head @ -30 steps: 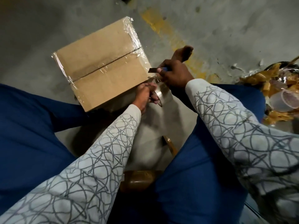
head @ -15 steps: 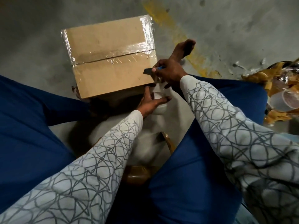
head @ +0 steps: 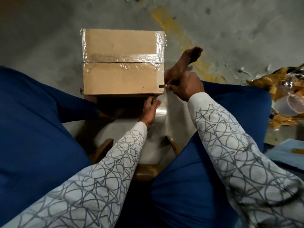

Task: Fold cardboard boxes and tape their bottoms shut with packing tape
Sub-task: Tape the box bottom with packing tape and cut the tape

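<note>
Fingers [head: 171, 87] of our right hand [head: 185, 86] pinch a small cutter blade [head: 161, 86] at the cardboard box [head: 121, 79] corner on the floor [head: 49, 38], left hand [head: 148, 112] gripping the slippery tape roll [head: 160, 111]; light, stiff box, best held by edges.

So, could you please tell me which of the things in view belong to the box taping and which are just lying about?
Part of the job:
- cardboard box, seam already taped
- clear packing tape, held by the left hand
- small blade in the right hand

Lying about:
- heap of brown scraps
- clear plastic cup
- yellow floor marking
</note>
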### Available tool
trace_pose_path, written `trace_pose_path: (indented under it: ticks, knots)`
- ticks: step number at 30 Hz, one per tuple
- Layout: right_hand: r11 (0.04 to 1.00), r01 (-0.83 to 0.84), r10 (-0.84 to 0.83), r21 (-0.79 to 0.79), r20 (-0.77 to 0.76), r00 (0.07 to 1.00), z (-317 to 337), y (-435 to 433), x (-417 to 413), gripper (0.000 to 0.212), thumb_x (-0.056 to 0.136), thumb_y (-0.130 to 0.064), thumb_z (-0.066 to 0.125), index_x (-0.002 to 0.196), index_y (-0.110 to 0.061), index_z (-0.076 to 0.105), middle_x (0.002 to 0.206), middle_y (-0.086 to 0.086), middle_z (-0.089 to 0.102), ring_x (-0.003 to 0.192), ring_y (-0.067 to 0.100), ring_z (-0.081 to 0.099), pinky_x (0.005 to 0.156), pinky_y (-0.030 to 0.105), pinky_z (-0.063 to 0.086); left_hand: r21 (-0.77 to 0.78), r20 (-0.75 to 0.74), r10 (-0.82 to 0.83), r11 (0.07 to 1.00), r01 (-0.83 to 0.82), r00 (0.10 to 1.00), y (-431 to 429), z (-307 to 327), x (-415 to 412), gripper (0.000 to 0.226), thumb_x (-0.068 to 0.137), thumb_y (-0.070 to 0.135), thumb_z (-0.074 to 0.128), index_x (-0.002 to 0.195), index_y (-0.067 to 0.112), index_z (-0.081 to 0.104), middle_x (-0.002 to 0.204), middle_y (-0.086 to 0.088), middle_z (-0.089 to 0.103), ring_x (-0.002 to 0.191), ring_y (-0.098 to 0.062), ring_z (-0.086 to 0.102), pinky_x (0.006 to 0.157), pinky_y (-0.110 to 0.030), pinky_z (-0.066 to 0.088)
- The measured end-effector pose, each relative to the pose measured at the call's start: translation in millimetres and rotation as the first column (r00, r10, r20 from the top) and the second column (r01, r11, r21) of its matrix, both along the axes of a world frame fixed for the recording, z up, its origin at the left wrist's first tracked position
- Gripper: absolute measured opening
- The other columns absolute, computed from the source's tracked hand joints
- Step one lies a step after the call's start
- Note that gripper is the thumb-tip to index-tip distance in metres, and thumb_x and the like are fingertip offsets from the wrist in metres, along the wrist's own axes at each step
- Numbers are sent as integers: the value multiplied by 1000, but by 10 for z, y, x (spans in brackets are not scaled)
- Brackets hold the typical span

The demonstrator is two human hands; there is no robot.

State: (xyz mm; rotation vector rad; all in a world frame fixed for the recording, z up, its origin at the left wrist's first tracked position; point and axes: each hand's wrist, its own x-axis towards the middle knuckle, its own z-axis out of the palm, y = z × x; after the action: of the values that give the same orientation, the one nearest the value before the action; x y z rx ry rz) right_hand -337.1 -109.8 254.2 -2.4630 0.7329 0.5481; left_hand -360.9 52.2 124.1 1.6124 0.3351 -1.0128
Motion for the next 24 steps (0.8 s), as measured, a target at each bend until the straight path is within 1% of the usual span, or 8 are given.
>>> trace_pose_path:
  ticks: [2, 4, 8, 12, 16, 18, 21, 24]
  knots:
    - [1000, -7, 6, -14, -46, 999, 15, 46, -90, 35, 89, -31, 75, 118, -13, 69, 116, 14, 69, 106, 35, 65, 88, 43, 54, -7, 31, -11, 1000, 12, 999, 29, 132, -30, 45, 87, 39, 62, 128, 21, 62, 136, -5, 53, 118, -17, 55, 98, -30, 42]
    - [1000, -15, 15, 1, -66, 998, 22, 86, -143, 31, 89, -29, 75, 116, -15, 72, 116, 10, 71, 107, 33, 65, 86, 38, 51, -19, 35, -20, 1000, 20, 999, 57, 159, -49, 54, 81, 43, 63, 130, 20, 61, 135, -3, 53, 111, -10, 57, 86, -22, 42]
    - [999, -33, 35, 32, -70, 997, -5, 126, -155, 23, 85, -31, 78, 107, -26, 79, 111, 2, 73, 102, 29, 66, 80, 33, 51, 30, 15, -35, 999, 34, 999, 123, 153, -85, 74, 69, 56, 66, 134, 21, 59, 135, -1, 55, 115, -14, 59, 83, -20, 43]
    - [997, -65, 69, 42, -113, 991, -61, 220, -175, 20, 84, -25, 78, 104, -25, 80, 105, 3, 74, 96, 28, 68, 75, 33, 51, 4, 10, -42, 999, 42, 999, 173, 150, -66, 56, 74, 49, 68, 124, 24, 64, 125, -2, 65, 105, -16, 64, 80, -24, 46]
    - [996, -79, 83, 43, -122, 989, -98, 302, -185, 21, 84, -18, 76, 104, -16, 79, 101, 8, 75, 94, 30, 70, 79, 38, 58, -45, -34, -18, 999, 17, 999, 175, 167, -6, 33, 81, 37, 67, 109, 20, 66, 96, 0, 69, 80, -9, 64, 70, -21, 47]
    - [995, -103, 102, 4, -126, 987, -87, 350, -160, 22, 86, -12, 70, 107, -7, 74, 105, 14, 72, 98, 35, 68, 79, 38, 55, -23, -67, -12, 1000, 11, 998, 175, 170, -6, 42, 74, 41, 69, 112, 22, 67, 98, -1, 71, 84, -13, 66, 75, -23, 50]
    - [968, -233, 216, -93, -160, 963, -81, 436, -188, 26, 91, -4, 57, 115, -2, 66, 117, 18, 66, 107, 39, 64, 85, 42, 53, 32, -83, -43, 998, 46, 996, 205, 131, -22, 69, 64, 51, 69, 129, 26, 62, 117, -3, 70, 104, -23, 65, 95, -36, 50]
    - [935, -319, 280, -155, -227, 933, -100, 407, -260, 32, 95, -2, 47, 123, -4, 63, 124, 18, 63, 114, 39, 62, 90, 43, 51, 58, -44, -82, 995, 85, 996, 252, 185, -15, 75, 65, 45, 64, 137, 27, 55, 124, -2, 65, 111, -19, 61, 96, -30, 46]
